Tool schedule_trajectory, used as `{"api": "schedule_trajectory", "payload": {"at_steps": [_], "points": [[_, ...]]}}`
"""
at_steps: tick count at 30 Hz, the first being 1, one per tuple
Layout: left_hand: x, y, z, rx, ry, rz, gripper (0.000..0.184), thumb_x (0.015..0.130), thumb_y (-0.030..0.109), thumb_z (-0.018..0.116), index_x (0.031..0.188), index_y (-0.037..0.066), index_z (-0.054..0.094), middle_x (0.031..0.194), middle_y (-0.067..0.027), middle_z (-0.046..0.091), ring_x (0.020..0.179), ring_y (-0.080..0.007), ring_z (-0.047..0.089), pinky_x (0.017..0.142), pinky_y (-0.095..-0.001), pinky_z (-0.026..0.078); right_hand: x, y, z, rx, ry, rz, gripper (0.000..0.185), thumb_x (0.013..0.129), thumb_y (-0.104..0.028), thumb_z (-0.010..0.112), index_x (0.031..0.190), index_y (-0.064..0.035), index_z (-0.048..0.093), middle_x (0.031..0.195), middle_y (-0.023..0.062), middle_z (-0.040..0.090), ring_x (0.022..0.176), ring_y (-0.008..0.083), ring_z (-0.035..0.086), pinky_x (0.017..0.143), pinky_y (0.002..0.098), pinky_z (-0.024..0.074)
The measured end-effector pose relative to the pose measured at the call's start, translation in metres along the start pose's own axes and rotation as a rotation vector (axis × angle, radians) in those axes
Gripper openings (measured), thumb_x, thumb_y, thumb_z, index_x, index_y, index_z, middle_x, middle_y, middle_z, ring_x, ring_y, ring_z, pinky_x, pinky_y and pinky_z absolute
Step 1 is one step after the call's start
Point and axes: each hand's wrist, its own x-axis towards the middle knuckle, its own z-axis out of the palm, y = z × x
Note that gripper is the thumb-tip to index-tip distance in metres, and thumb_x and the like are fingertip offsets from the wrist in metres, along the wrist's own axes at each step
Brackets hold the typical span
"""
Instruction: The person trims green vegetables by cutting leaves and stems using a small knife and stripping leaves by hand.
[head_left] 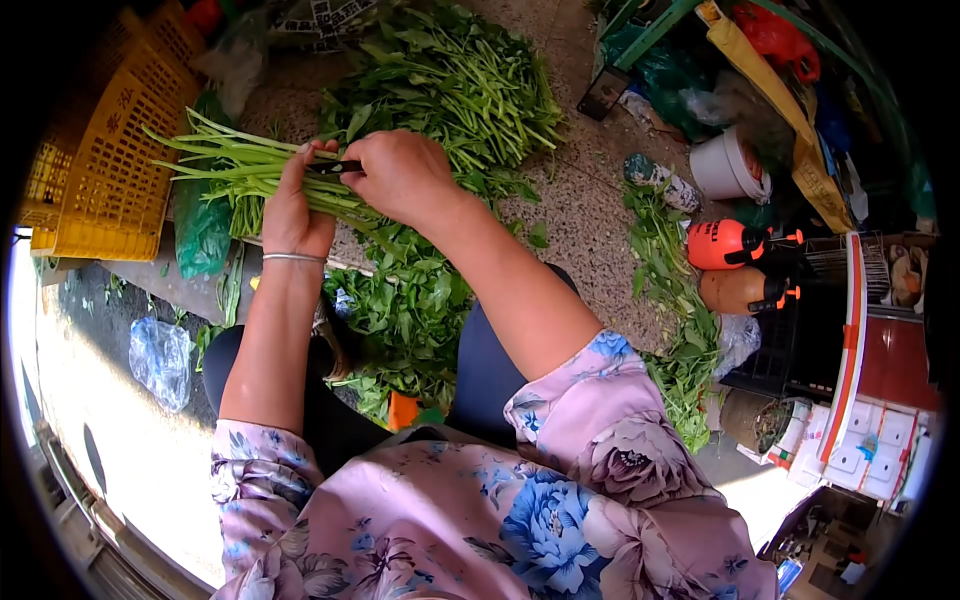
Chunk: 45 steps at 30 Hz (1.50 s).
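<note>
My left hand [298, 208] is wrapped round a bunch of leafy greens [225, 165], its pale cut stems pointing left toward the crate. Close against it, my right hand [400, 172] is closed on a small black-handled knife [332, 167]. The handle shows between the two hands, but I cannot make out the blade. Just beyond my hands lies a large heap of leafy greens [450, 85], stems to the right. Loose leaves [405, 310] cover the ground below my wrists, between my knees.
A yellow plastic crate [115, 150] stands at the left, with a green plastic bag [203, 235] beside it. More greens [675, 300] lie along the right, near a red spray bottle [722, 244], an orange-brown one [740, 291] and a white bucket [728, 165]. A clear bag [160, 362] lies lower left.
</note>
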Motion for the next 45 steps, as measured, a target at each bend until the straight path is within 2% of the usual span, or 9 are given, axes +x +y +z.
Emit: {"api": "schedule_trajectory", "payload": {"at_steps": [15, 26, 29, 31, 34, 36, 38, 42, 45], "points": [[-0.005, 0.0, -0.003, 0.054, 0.039, 0.001, 0.017, 0.081, 0.008, 0.054, 0.095, -0.001, 0.051, 0.092, -0.0109, 0.056, 0.09, -0.0212, 0.054, 0.083, -0.0331, 0.043, 0.002, 0.001, 0.006, -0.045, -0.054, -0.056, 0.011, 0.067, -0.022, 0.062, 0.072, -0.0127, 0.065, 0.068, 0.0087, 0.061, 0.069, 0.0262, 0.06, 0.063, 0.0374, 0.0478], [0.007, -0.001, -0.001, -0.056, 0.057, 0.004, 0.011, 0.08, 0.007, 0.053, 0.088, 0.0, 0.052, 0.087, -0.0104, 0.057, 0.087, -0.0224, 0.055, 0.079, -0.0347, 0.045, 0.005, 0.012, 0.0, 0.117, -0.083, 0.003, 0.019, 0.062, -0.02, 0.063, 0.073, -0.0049, 0.062, 0.06, 0.0055, 0.059, 0.053, 0.0136, 0.056, 0.053, 0.0265, 0.0453], [0.009, 0.003, 0.0, -0.063, 0.065, 0.017, 0.011, 0.082, 0.008, 0.052, 0.089, 0.0, 0.052, 0.091, -0.0099, 0.057, 0.094, -0.0225, 0.054, 0.087, -0.0369, 0.042, 0.004, 0.014, -0.004, 0.103, -0.107, 0.043, 0.017, 0.063, -0.016, 0.062, 0.073, -0.0028, 0.061, 0.059, 0.0029, 0.057, 0.052, 0.0094, 0.052, 0.053, 0.0234, 0.0429], [0.009, 0.007, 0.008, -0.177, 0.135, 0.022, 0.01, 0.082, 0.007, 0.051, 0.088, 0.0, 0.052, 0.091, -0.0098, 0.057, 0.094, -0.0223, 0.054, 0.088, -0.0366, 0.042, 0.002, 0.017, -0.004, 0.276, 0.014, 0.092, 0.019, 0.066, -0.022, 0.065, 0.072, -0.0042, 0.062, 0.057, 0.0058, 0.057, 0.05, 0.0158, 0.054, 0.051, 0.0283, 0.0439], [0.013, 0.01, 0.009, -0.249, 0.149, 0.049, 0.01, 0.082, 0.006, 0.049, 0.089, -0.001, 0.051, 0.091, -0.0101, 0.056, 0.092, -0.0225, 0.054, 0.088, -0.0364, 0.042, -0.009, 0.002, -0.011, 0.465, 0.221, 0.328, 0.027, 0.07, -0.027, 0.067, 0.07, -0.0005, 0.061, 0.054, 0.0022, 0.054, 0.048, 0.0111, 0.049, 0.049, 0.0262, 0.0415], [0.018, 0.011, 0.007, -0.293, 0.128, 0.064, 0.009, 0.082, 0.007, 0.049, 0.089, 0.0, 0.05, 0.09, -0.01, 0.055, 0.09, -0.022, 0.054, 0.086, -0.0364, 0.042, -0.024, -0.017, -0.021, 0.576, 0.201, 0.354, 0.039, 0.076, -0.039, 0.063, 0.078, 0.0002, 0.061, 0.06, -0.0029, 0.048, 0.052, 0.0046, 0.041, 0.047, 0.0199, 0.0336], [0.021, 0.012, 0.008, -0.336, 0.111, 0.076, 0.009, 0.082, 0.007, 0.049, 0.089, 0.001, 0.049, 0.089, -0.0099, 0.054, 0.088, -0.0215, 0.053, 0.084, -0.0363, 0.043, -0.042, -0.036, -0.021, 1.22, -0.026, 0.582, 0.046, 0.083, -0.043, 0.052, 0.094, 0.0016, 0.057, 0.064, -0.0028, 0.046, 0.053, 0.0044, 0.038, 0.047, 0.0197, 0.0327], [0.023, 0.014, 0.01, -0.449, 0.115, 0.09, 0.009, 0.082, 0.009, 0.049, 0.088, 0.001, 0.049, 0.088, -0.0094, 0.054, 0.089, -0.022, 0.053, 0.086, -0.0376, 0.042, -0.062, -0.049, 0.033, 1.455, -0.008, 0.526, 0.046, 0.09, -0.036, 0.042, 0.119, -0.0002, 0.044, 0.075, -0.0023, 0.047, 0.064, 0.0044, 0.039, 0.054, 0.0189, 0.0322], [0.019, 0.015, 0.016, -0.383, 0.135, 0.068, 0.011, 0.082, 0.01, 0.049, 0.089, 0.001, 0.049, 0.089, -0.01, 0.055, 0.091, -0.0231, 0.053, 0.088, -0.0391, 0.041, -0.049, -0.052, 0.042, 1.517, -0.013, 0.372, 0.034, 0.09, -0.031, 0.044, 0.11, -0.0043, 0.05, 0.073, -0.0033, 0.046, 0.064, 0.0047, 0.039, 0.054, 0.0196, 0.0319]]}}
